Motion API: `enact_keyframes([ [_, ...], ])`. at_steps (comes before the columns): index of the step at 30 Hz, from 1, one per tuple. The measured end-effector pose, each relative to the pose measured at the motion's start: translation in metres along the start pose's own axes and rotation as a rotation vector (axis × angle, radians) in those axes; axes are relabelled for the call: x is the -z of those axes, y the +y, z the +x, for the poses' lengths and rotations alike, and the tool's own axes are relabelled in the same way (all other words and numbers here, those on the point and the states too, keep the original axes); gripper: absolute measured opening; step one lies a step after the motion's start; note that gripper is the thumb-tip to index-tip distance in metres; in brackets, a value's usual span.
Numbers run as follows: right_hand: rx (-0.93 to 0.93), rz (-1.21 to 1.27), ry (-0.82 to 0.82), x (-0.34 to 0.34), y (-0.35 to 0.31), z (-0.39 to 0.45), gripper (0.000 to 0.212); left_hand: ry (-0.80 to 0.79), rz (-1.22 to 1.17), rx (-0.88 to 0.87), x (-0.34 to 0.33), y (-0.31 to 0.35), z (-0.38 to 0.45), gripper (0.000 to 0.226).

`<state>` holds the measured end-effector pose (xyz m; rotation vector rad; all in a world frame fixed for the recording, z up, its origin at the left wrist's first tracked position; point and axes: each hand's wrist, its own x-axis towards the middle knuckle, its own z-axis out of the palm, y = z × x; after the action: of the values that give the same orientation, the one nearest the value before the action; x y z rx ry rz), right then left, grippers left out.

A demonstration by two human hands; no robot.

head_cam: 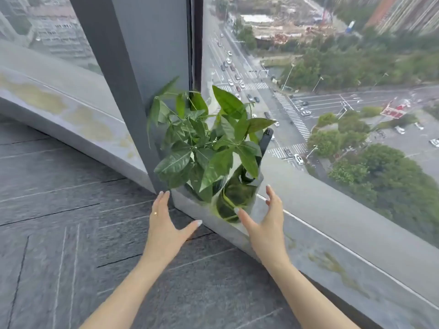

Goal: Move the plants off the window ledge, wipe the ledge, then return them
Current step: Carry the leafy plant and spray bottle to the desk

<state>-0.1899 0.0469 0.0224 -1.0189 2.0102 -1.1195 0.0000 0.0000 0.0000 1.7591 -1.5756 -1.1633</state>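
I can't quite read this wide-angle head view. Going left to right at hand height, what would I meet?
Dark floor → left hand → plant in its clear pot → right hand → grey ledge → window glass. Both hands are open on either side of the pot.

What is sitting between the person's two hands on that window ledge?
In the head view, the potted plant in its clear container stands on the ledge between the open left hand and open right hand; neither hand grips it yet.
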Motion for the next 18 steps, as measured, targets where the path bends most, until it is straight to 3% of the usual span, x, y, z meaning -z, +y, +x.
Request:
enact_keyframes([
  [2,0.089,0.035,0.023,-0.011,0.012,0.011,0.090,0.029,-0.004,-0.124,-0.012,0.003,0.018,0.091],
  [5,0.153,0.107,0.014,-0.027,0.018,0.028,0.097,0.062,-0.045,-0.207,-0.026,0.020,0.045,0.058],
  [8,0.114,0.131,0.000,-0.036,0.018,0.034,0.100,0.047,-0.016,-0.324,-0.032,0.020,0.063,0.031],
  [10,0.104,0.142,-0.014,-0.034,0.015,0.038,0.101,-0.004,-0.052,-0.304,-0.029,0.029,0.066,0.017],
  [13,0.105,0.108,0.004,-0.031,0.011,0.038,0.088,-0.062,-0.066,-0.276,-0.030,0.038,0.062,0.019],
  [15,0.109,0.088,-0.002,-0.031,0.012,0.038,0.065,-0.009,-0.071,-0.318,-0.031,0.040,0.061,0.020],
  [18,0.133,0.113,-0.010,-0.029,0.014,0.040,0.054,0.025,-0.031,-0.375,-0.032,0.037,0.064,0.026],
])
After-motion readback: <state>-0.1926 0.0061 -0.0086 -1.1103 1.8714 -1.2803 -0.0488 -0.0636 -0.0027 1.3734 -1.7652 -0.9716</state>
